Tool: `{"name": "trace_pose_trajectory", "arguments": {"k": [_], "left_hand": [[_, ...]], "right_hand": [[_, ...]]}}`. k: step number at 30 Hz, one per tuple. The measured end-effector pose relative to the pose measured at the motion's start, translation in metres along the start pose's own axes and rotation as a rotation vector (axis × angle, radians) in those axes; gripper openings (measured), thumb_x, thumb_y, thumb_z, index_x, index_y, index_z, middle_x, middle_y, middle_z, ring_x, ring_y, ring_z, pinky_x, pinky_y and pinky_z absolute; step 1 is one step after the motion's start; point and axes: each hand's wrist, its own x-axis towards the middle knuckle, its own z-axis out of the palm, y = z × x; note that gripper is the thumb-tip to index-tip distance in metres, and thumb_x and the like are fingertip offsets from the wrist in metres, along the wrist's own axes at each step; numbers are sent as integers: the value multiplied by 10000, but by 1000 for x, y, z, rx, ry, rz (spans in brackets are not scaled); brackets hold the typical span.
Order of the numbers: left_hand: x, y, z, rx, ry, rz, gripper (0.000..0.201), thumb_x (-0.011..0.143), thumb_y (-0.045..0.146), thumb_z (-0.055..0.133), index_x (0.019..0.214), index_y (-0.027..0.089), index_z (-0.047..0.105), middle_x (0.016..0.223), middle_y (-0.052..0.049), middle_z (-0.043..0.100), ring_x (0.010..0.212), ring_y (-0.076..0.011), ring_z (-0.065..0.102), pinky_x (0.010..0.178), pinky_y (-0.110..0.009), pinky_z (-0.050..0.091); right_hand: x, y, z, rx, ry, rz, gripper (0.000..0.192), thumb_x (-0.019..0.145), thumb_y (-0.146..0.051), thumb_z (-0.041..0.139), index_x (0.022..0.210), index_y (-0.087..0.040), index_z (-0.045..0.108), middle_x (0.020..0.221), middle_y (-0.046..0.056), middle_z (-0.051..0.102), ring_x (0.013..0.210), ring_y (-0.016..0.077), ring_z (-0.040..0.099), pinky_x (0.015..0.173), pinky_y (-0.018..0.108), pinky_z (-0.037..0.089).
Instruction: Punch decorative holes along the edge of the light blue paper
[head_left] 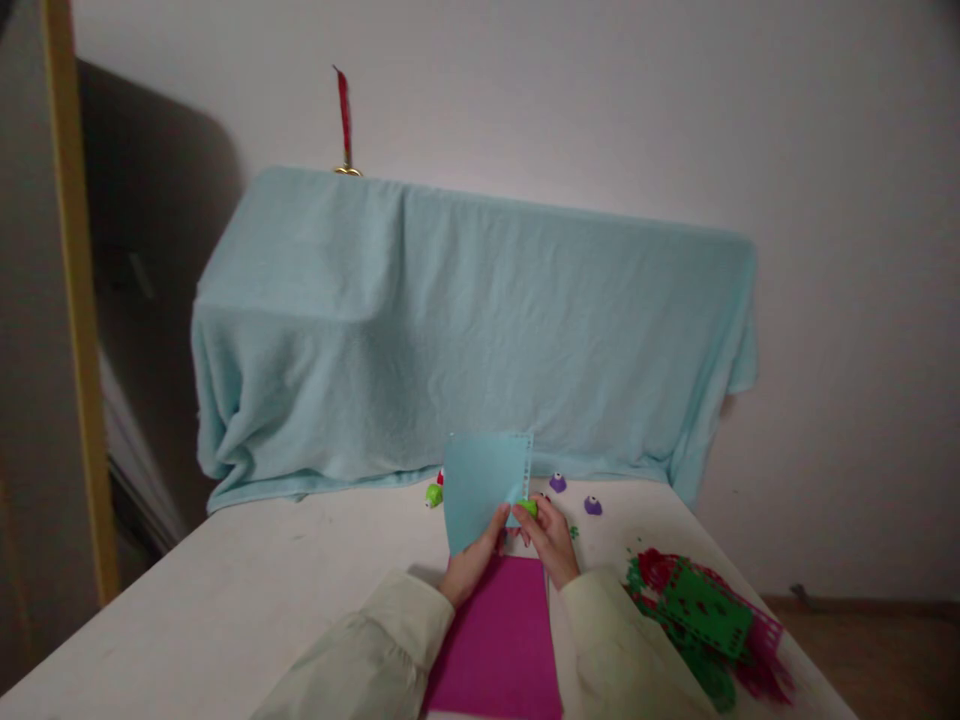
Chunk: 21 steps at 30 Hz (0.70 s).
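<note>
My left hand [475,562] grips a light-blue sheet of paper [484,480] by its lower edge, thumb on top. Small cut-outs run along the sheet's right and top edges. A small green craft punch [528,507] is in my right hand [551,543], at the sheet's lower right corner. The fingers of both hands are bent, and those behind the paper are partly hidden. Under my wrists lies a magenta sheet [495,640] on the white table. Two purple punches [557,483] stand beyond my right hand. Another green punch [433,495] sits left of the blue sheet, beside something red.
A heap of red, green and magenta paper scraps [709,610] with punched edges lies on the right of the table [247,610]. A light-blue cloth [480,320] covers a bulky thing at the back. A yellow-edged frame [79,330] stands at left.
</note>
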Motion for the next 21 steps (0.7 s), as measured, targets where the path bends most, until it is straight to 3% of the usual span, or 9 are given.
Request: {"name": "trace_pose_trajectory", "arguments": {"k": [7, 21], "left_hand": [[-5, 5, -2, 35, -108, 11, 586, 863, 620, 319, 475, 196, 431, 584, -18, 516, 623, -166, 529, 829, -337, 404], [-3, 4, -2, 2, -118, -46, 592, 853, 641, 319, 470, 199, 414, 579, -12, 500, 635, -177, 531, 850, -357, 394]], "right_hand": [[0, 4, -3, 26, 24, 14, 363, 745, -528, 650, 705, -200, 499, 541, -63, 416, 438, 88, 359, 410, 221, 251], [1, 5, -3, 3, 47, 12, 363, 753, -527, 645, 702, -197, 503, 512, -68, 402, 408, 82, 342, 389, 219, 223]]}}
